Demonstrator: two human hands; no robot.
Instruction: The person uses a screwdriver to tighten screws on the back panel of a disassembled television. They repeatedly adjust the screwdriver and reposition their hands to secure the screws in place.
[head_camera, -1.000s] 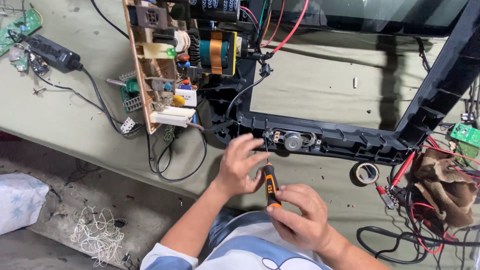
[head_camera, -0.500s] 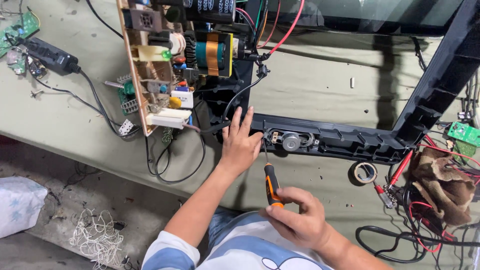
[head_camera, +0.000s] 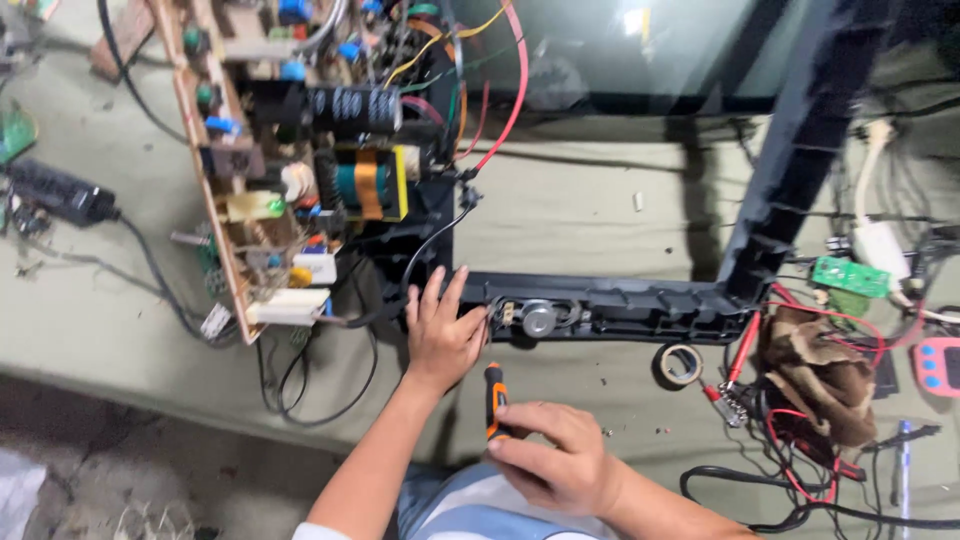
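Note:
My left hand (head_camera: 440, 330) rests flat, fingers spread, on the left end of a black plastic frame (head_camera: 640, 305), just left of a small round metal speaker (head_camera: 538, 318) set into it. Nearer to me, my right hand (head_camera: 555, 460) grips an orange and black screwdriver (head_camera: 494, 392) by its handle, with the tip pointing up toward the frame. A brown circuit board (head_camera: 290, 180) crowded with components stands tilted to the left of the frame, and black cables run from it past my left hand.
A roll of tape (head_camera: 682, 363), red test leads (head_camera: 740, 360), a brown rag (head_camera: 815, 375), a small green board (head_camera: 850, 277) and a pink device (head_camera: 938, 366) lie at the right. A black power adapter (head_camera: 60, 192) sits at the left. The table's edge runs below the board.
My left hand moved up from beside the screwdriver onto the frame's left end. The right hand stayed low with the screwdriver. The view came closer to the table.

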